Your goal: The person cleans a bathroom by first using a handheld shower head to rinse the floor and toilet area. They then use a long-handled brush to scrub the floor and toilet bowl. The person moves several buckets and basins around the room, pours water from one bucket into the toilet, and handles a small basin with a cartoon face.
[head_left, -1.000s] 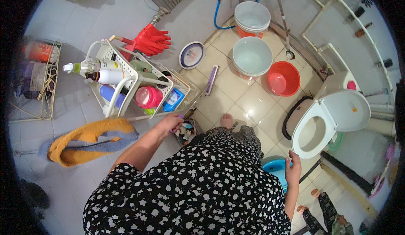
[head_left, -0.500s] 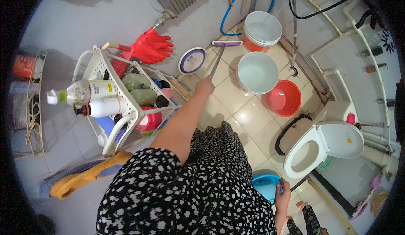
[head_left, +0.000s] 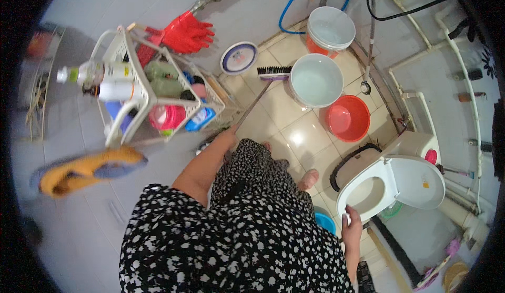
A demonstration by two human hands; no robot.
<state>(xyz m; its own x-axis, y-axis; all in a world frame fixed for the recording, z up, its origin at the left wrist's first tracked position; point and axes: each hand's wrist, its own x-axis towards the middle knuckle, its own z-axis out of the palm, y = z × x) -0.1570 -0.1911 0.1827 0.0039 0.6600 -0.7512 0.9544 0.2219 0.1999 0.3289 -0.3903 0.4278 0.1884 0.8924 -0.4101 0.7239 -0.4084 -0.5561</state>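
My left hand (head_left: 229,135) is closed round the thin grey handle of a floor scrub brush (head_left: 274,77). The brush head is purple and white, with dark bristles turned up toward the far side, just left of a white bucket of water (head_left: 315,81). My right hand (head_left: 352,225) hangs loosely at the near right, fingers bent and apart, in front of the white toilet's (head_left: 366,192) rim. A small white patch shows by its fingertips; whether it is the rim behind, I cannot make out. Below that hand's left side is a blue basin (head_left: 325,222), partly hidden by my dress.
A white shelf cart (head_left: 150,103) with bottles and red rubber gloves (head_left: 188,33) stands at left. A second bucket (head_left: 330,30), a red basin (head_left: 347,118) and an oval white basin (head_left: 239,58) are ahead. A yellow towel (head_left: 92,171) hangs on the left wall.
My left hand has come nearer and left with the brush, whose head has turned so its bristles show. My right hand has risen slightly. The view has shifted, and my bare feet now show.
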